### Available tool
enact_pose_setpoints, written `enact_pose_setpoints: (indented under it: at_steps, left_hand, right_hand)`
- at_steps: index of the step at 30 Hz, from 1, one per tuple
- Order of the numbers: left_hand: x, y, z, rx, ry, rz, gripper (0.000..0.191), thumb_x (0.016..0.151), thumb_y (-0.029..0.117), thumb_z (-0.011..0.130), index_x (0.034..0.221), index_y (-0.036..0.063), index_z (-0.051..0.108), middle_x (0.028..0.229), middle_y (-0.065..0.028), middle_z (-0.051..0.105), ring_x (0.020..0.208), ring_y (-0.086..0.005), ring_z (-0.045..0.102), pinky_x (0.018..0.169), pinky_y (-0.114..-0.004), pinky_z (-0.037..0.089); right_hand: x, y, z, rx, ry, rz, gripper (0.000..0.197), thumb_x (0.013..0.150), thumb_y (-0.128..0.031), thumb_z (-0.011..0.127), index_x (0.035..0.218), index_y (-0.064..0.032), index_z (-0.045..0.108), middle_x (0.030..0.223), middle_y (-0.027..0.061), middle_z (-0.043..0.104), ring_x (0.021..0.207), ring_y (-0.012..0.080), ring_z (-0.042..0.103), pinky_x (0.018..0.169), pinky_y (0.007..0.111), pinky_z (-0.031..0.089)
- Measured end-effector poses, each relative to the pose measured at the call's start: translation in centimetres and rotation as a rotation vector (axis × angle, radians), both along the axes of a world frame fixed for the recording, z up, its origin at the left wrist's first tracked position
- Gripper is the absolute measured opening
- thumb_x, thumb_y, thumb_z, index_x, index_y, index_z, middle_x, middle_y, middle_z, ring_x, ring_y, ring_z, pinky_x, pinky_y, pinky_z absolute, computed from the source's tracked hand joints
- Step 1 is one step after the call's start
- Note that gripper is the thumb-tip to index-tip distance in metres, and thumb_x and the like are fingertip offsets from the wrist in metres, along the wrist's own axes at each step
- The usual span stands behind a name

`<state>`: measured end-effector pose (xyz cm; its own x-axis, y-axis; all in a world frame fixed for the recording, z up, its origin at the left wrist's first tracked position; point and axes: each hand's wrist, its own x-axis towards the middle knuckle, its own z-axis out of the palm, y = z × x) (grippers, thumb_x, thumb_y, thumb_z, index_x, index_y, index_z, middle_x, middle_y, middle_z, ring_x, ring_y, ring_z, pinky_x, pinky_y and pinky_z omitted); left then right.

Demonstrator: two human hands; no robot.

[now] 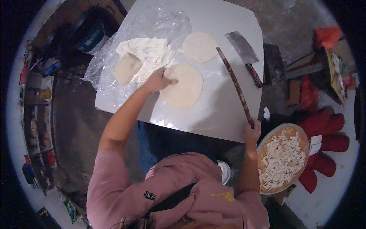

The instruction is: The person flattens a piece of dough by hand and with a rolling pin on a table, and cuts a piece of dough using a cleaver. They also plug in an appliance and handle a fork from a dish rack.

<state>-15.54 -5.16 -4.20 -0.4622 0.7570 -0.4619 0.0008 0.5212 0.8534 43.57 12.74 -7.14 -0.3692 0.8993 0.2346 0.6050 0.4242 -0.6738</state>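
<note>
My left hand grips the left edge of a round, flat sheet of dough, thumb on top and fingers at the rim. In my right hand, at the table's near right edge, is the lower end of a long dark rolling stick; its far tip lies by a second flat dough round. A third dough piece rests beside a heap of white flour on clear plastic sheeting. A cleaver with a dark handle lies at the right.
The white tabletop has flour smears near its front edge. At the lower right stands a round woven tray of cut pale strips, with red cushioned shapes behind it. A dark bucket is beyond the left edge, and shelves stand far left.
</note>
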Motion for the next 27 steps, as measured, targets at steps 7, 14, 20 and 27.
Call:
enact_pose_setpoints:
  at_steps: [7,14,20,27]
  left_hand:
    - [14.7,-7.9,-1.6,0.019,0.016,0.252,0.118,0.092,0.019,0.112,0.181,-0.0136,0.041,0.152,-0.0274,0.081,0.126,-0.0316,0.085,0.108,-0.046,0.071]
    - [13.3,-15.3,4.5,0.082,0.689,0.261,0.100,0.104,0.024,0.100,0.182,-0.0064,0.046,0.166,-0.0352,0.068,0.152,-0.0461,0.070,0.128,-0.058,0.059]
    - [9.9,-8.2,4.5,-0.049,1.069,-0.339,0.087,0.124,0.055,0.067,0.200,0.0210,0.039,0.208,-0.0217,0.031,0.191,-0.0516,0.030,0.152,-0.079,0.022]
    - [8.6,-4.3,1.7,0.016,1.153,-0.570,0.084,0.127,0.059,0.062,0.202,0.0288,0.038,0.212,-0.0173,0.025,0.193,-0.0491,0.029,0.152,-0.081,0.020]
  right_hand:
    - [-6.6,-1.3,-2.1,-0.103,0.053,0.132,0.041,0.097,-0.008,0.086,0.138,-0.0048,0.086,0.134,0.0218,0.086,0.131,0.0474,0.081,0.118,0.056,0.065]
    - [-14.0,-3.2,1.5,0.014,-0.118,0.333,0.045,0.096,-0.017,0.088,0.141,-0.0146,0.093,0.144,0.0176,0.089,0.139,0.0458,0.080,0.126,0.061,0.062]
    - [-13.9,-4.3,1.5,0.042,-0.328,0.343,0.043,0.093,-0.017,0.085,0.135,-0.0140,0.092,0.136,0.0168,0.088,0.131,0.0475,0.079,0.119,0.061,0.064]
    - [-10.9,-10.4,2.6,-0.151,-0.378,0.297,0.051,0.099,-0.025,0.084,0.148,-0.0114,0.087,0.151,0.0227,0.081,0.144,0.0514,0.074,0.128,0.067,0.057]
